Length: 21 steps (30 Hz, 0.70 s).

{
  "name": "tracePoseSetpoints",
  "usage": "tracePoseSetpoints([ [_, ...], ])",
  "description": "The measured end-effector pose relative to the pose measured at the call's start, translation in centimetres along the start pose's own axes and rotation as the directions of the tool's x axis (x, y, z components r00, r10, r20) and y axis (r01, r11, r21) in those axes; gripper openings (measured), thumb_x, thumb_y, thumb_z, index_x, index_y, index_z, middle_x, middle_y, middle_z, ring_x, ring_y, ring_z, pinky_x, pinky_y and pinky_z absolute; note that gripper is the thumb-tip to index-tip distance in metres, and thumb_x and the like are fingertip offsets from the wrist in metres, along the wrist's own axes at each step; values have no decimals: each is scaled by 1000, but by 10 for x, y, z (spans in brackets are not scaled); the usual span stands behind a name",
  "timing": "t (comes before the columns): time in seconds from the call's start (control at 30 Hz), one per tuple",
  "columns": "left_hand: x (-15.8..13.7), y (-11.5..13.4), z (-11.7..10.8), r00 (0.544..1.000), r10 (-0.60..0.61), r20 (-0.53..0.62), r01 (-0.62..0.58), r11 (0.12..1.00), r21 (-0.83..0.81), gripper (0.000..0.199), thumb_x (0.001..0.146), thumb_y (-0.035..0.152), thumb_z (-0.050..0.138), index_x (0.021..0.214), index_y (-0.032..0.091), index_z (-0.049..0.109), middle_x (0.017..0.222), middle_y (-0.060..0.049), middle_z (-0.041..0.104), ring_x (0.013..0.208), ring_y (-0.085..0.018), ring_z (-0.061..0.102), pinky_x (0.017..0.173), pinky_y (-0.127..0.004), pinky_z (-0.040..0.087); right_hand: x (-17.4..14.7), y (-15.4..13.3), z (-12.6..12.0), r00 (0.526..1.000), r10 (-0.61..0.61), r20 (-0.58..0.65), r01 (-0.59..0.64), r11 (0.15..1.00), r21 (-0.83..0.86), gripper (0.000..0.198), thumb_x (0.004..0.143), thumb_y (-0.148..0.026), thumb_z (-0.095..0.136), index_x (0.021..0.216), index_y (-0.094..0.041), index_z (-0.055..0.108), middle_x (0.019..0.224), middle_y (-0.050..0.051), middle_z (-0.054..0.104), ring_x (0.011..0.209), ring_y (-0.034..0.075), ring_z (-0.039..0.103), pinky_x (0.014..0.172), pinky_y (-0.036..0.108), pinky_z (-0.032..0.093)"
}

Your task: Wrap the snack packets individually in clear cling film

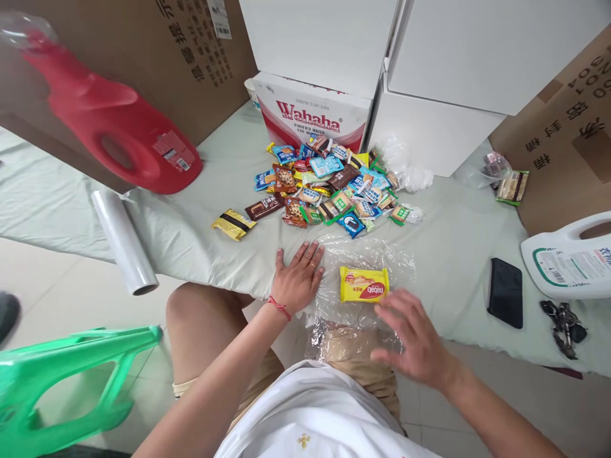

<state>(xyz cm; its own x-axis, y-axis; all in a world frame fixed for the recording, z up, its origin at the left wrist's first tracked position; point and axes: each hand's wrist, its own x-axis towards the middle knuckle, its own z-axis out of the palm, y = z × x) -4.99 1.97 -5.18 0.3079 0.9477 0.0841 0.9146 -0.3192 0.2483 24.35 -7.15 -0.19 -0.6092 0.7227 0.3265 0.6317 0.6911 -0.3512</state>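
Carton (351, 124), contents hidden, stood nr 11 o'clock from the yellow pkt (353, 294). Red jug (157, 149) at 10, white jug (573, 264) at 3; cdn't tell what either held. Snack pile (329, 184) at approx 12: individually wrapped pcs, mostly brown, blue, yellow & green-edged.

Carton read "Wahaha" in red, w/ "PURIFIED WATER" below. Brown box (195, 108) at 11 bore Chinese print. Yellow pkt said "nabati" in a red patch.

Yellow pkt looked flat, rectangular, w/ biscuits pictured; it lay on clear film (329, 280), creased & shiny. L hand (298, 275) was palm-down at 9 by the film's edge, fingers spread, grasping nothing. R hand (415, 334), blurred at 4-5, had loose fingers nr the pkt's corner, unclenched; cdn't tell if touching.
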Motion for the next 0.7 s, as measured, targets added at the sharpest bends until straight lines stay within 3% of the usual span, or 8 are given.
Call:
tracePoseSetpoints([
  [0.03,0,0,0,1000,-2,-1,2,1000,-4,55,105,39,29,159,29,35,163,-9,37,152,-30,35,121,-72,6,-17,-8,6,999,-47,-7,47,999,-19,83,90,-60,66,157,-25,33,132,15,63,132,35,50,120,67,29],
  [0.1,0,0,0,1000,-5,0,5,1000,-11,55,105,40,29,159,30,34,163,-9,37,152,-30,35,121,-72,5,-48,-19,20,997,-80,-5,79,991,-107,73,92,-47,69,155,-28,38,126,10,68,128,32,54,123,69,22],
  [0.23,0,0,-1,1000,-3,4,3,1000,-18,55,105,39,28,159,31,33,163,-8,36,152,-30,35,122,-71,2,-68,-15,34,992,83,-99,-105,965,-241,64,91,-9,60,147,-39,48,126,6,68,124,29,56,117,69,34],
  [0.33,0,0,-3,1000,3,11,-2,1000,-23,54,106,38,26,159,31,34,163,-9,37,151,-30,35,121,-71,2,-42,1,17,982,100,-158,-120,985,-121,56,91,-7,57,135,-40,59,126,6,65,124,29,54,110,63,44],
  [0.4,1,-1,-3,1000,-1,23,2,999,-33,54,106,39,25,158,31,35,163,-9,38,151,-30,36,121,-72,2,-16,14,-2,984,122,-127,-122,993,4,41,93,-12,57,126,-35,66,130,8,61,123,29,54,103,55,51],
  [0.5,5,-5,-4,998,-17,65,22,997,-72,54,106,40,23,157,31,38,162,-9,40,151,-30,36,119,-74,3,22,39,-24,978,207,31,-210,969,132,25,98,-25,55,115,-28,73,124,11,62,112,27,59,90,44,56],
  [0.6,9,-15,-14,993,-8,122,26,988,-152,54,106,40,22,156,31,41,163,-9,39,151,-30,36,119,-73,10,47,63,-30,940,299,166,-324,933,154,25,99,-34,53,105,-26,76,102,9,68,97,24,63,83,40,54],
  [0.7,-1,-22,-38,1000,16,26,-10,976,-217,55,103,45,32,154,29,44,165,-9,36,155,-32,28,120,-67,19,58,77,-26,890,367,271,-427,880,208,27,98,-35,52,97,-23,75,89,6,70,82,20,64,75,34,51],
])
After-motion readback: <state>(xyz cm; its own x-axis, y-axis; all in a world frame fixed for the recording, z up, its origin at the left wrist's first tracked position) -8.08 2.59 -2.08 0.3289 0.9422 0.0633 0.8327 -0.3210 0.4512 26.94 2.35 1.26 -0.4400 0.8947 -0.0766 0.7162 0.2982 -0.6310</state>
